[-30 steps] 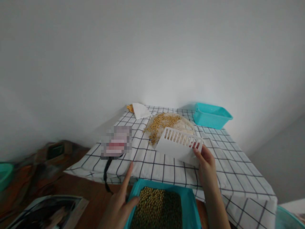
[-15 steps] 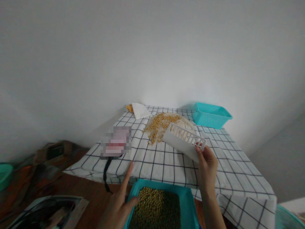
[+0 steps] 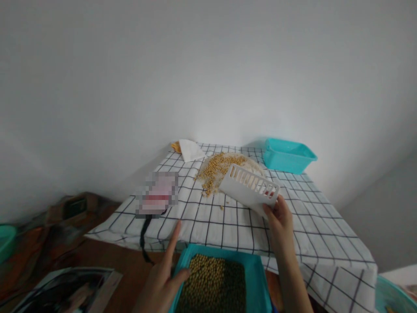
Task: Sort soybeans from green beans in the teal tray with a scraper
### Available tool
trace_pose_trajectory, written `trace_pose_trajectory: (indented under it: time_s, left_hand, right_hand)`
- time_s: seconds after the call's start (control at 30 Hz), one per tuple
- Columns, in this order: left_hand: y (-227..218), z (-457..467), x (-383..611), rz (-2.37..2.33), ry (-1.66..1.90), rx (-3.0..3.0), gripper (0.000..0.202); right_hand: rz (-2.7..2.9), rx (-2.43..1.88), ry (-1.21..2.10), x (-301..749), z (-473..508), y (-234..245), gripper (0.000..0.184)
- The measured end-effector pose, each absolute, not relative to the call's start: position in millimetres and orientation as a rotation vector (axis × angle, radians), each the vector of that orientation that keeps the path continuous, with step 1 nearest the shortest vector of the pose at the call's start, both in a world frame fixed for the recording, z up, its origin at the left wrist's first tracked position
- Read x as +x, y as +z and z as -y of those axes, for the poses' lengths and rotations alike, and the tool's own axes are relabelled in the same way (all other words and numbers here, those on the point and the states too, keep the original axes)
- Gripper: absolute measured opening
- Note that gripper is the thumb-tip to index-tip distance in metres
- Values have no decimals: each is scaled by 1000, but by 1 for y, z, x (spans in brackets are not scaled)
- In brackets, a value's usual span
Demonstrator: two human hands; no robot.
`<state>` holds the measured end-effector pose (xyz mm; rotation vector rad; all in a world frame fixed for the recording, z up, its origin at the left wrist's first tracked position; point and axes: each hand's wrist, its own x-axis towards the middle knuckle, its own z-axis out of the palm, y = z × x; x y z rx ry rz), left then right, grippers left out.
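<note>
My right hand grips the right end of a white plastic basket with a row of slots along one edge. The basket is tilted over the checked tablecloth, just in front of a pile of yellow soybeans mixed with pale flakes. At the table's front edge, a turquoise bin holds soybeans and a darker heap, perhaps green beans or soybeans in shadow. My left hand is at the bin's left rim, index finger stretched forward and thumb apart over the rim. Nothing shows in it.
A second turquoise bin stands at the back right of the table. A white cloth or paper lies at the back left. Nearer on the left is a blurred-out pink item with a black strap. Boxes sit on the floor at left.
My right hand has shifted slightly left and tilted the basket, whose slotted side now faces me more. A few soybeans lie on the cloth near the basket. My left hand stays put.
</note>
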<state>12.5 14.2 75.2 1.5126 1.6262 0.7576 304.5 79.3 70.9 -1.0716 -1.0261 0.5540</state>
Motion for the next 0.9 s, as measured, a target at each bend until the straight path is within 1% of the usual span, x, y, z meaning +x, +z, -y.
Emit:
trace_pose_trajectory:
  time_s: [0.1, 0.37, 0.5, 0.63, 0.77, 0.9]
  left_hand:
    - [75, -14, 12, -1630, 749, 1510, 86]
    - [67, -14, 12, -1646, 689, 1464, 88]
    - [66, -15, 10, -1594, 772, 1488, 90]
    - [71, -15, 10, -1559, 763, 1448, 89]
    - [75, -15, 12, -1610, 762, 1463, 92]
    - [75, -14, 14, -1622, 759, 1411, 90]
  right_hand:
    - [1004, -1070, 535, 304, -79, 72, 27]
    - [920, -1000, 554, 302, -76, 76, 31]
    - [869, -955, 570, 305, -79, 75, 32]
    - [854, -946, 576, 307, -80, 72, 33]
    - [933, -984, 638, 304, -77, 71, 30]
    - [975, -987, 661, 303, -76, 72, 27]
